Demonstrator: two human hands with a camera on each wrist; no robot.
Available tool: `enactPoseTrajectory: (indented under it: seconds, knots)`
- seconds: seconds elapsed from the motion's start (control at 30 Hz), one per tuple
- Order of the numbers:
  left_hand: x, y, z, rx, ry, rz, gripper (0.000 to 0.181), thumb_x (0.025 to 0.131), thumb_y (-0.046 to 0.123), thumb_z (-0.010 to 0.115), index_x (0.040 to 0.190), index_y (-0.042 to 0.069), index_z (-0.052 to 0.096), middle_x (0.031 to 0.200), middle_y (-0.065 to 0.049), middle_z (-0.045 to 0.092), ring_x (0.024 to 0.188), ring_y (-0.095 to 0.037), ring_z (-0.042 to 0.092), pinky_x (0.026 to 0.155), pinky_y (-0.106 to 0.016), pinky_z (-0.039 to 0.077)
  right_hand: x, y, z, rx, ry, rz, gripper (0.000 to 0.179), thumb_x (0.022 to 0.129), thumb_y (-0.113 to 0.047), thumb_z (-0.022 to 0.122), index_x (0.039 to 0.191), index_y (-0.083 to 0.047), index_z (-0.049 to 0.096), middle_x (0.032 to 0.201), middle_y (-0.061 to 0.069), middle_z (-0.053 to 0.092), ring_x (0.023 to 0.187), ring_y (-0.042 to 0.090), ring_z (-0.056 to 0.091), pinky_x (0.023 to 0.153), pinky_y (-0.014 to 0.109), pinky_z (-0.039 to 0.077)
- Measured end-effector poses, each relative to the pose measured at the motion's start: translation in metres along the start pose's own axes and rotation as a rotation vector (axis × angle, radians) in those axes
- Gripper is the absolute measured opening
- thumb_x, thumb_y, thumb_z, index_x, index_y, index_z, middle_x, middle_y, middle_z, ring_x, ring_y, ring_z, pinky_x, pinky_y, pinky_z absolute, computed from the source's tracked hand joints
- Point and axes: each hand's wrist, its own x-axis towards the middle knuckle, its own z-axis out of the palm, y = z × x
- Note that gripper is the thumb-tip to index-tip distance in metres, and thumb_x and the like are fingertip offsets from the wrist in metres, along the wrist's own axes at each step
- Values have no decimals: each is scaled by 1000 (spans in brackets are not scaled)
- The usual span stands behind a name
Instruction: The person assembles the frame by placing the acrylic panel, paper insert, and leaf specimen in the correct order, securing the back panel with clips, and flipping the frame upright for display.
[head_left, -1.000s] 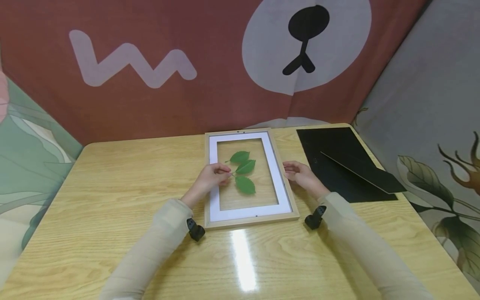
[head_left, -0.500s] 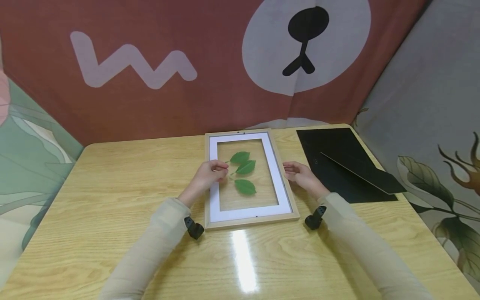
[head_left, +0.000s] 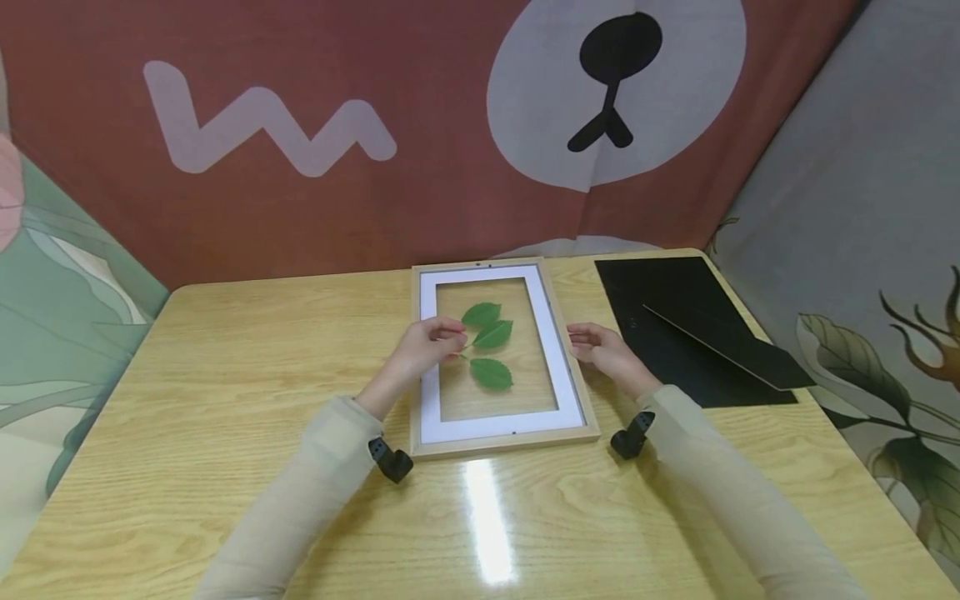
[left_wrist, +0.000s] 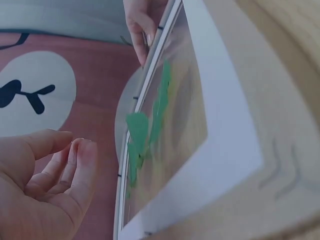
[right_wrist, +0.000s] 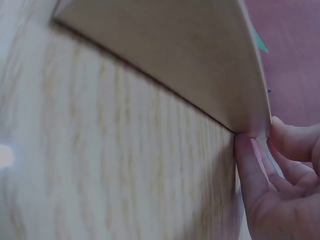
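A light wooden picture frame [head_left: 510, 445] with a white mat [head_left: 480, 427] lies on the table. Inside its window are three green serrated leaves, the top leaf [head_left: 481, 314], the middle leaf [head_left: 493, 334] and the bottom leaf [head_left: 491, 374], stems pointing left. My left hand [head_left: 422, 348] hovers over the frame's left side, fingertips right by the stems. In the left wrist view its thumb and fingers [left_wrist: 86, 152] bend toward each other with nothing visible between them. My right hand [head_left: 606, 352] holds the frame's right edge, thumb at the upper edge and fingers [right_wrist: 250, 160] against the outer side.
On the right of the wooden table [head_left: 262, 375] lies a black backing board [head_left: 660, 283] with a hinged stand flap [head_left: 750, 354] raised from it. Behind the table hangs a red-brown cloth [head_left: 300, 225]; a patterned cloth [head_left: 847, 250] hangs on the right.
The bottom leaf has turned slightly from where its stem met my left fingertips. My left hand drew back left, then moved right and up toward the middle leaf's stem. My right hand has stayed.
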Motion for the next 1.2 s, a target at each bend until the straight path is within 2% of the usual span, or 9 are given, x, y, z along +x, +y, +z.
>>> enactPoseTrajectory:
  seconds: [0.2,0.43,0.6,0.7,0.9,1.0,1.07,1.13,1.2]
  knots:
    - [-4,8,13,-40,-37,-23,34,96,9,55,126,-6,54,120,-26,59,108,-34,61,92,-35,56,5,0,-5,0,-33,9,48,99,-7,45,145,-1,33,145,22,42,134,33,42,113,45,39]
    - [-4,12,35,-103,-109,1,37,95,5,53,130,-8,50,126,-28,55,111,-36,60,88,-27,57,6,-3,-14,-48,-83,4,50,99,-13,48,145,0,33,144,24,42,133,34,43,113,46,39]
    - [-3,15,53,-144,-140,-15,39,95,6,53,133,-5,48,128,-27,54,114,-37,58,91,-31,57,6,-3,-23,-59,-129,-23,52,97,-13,52,145,0,34,144,24,44,130,33,47,109,41,44]
    - [-2,16,65,-172,-164,-26,40,96,6,52,134,-4,47,129,-26,54,116,-38,56,96,-36,54,2,-3,-32,-43,-138,-36,53,96,-6,50,145,1,32,143,25,45,130,33,48,105,36,48]
    - [1,17,92,-220,-172,-10,37,96,2,49,131,-6,50,128,-26,55,113,-39,58,96,-39,54,-9,-4,-69,-10,-70,-58,51,96,6,34,146,4,27,146,26,39,129,31,47,95,20,52]
    - [3,21,106,-235,-172,-11,35,96,2,48,130,-7,51,127,-26,56,112,-38,59,95,-37,55,-15,-1,-96,-26,-25,-80,51,97,3,31,148,5,24,148,27,36,124,19,50,90,12,50]
    - [4,23,115,-258,-175,-32,35,96,2,47,130,-6,52,128,-25,57,112,-37,60,95,-36,55,-17,5,-115,-43,8,-100,51,98,0,30,148,6,21,149,27,34,116,7,52,88,10,49]
    - [4,25,124,-281,-171,-65,35,96,2,47,129,-6,53,128,-23,58,112,-35,61,92,-33,56,-19,14,-133,-31,51,-116,49,102,-8,32,148,5,24,141,17,47,107,-3,55,87,10,50]
    - [5,26,132,-309,-178,-93,35,96,2,46,130,-6,53,127,-23,58,112,-34,61,93,-33,56,-21,21,-149,-21,85,-125,50,103,-14,30,147,7,22,127,0,55,99,-10,54,84,8,50]
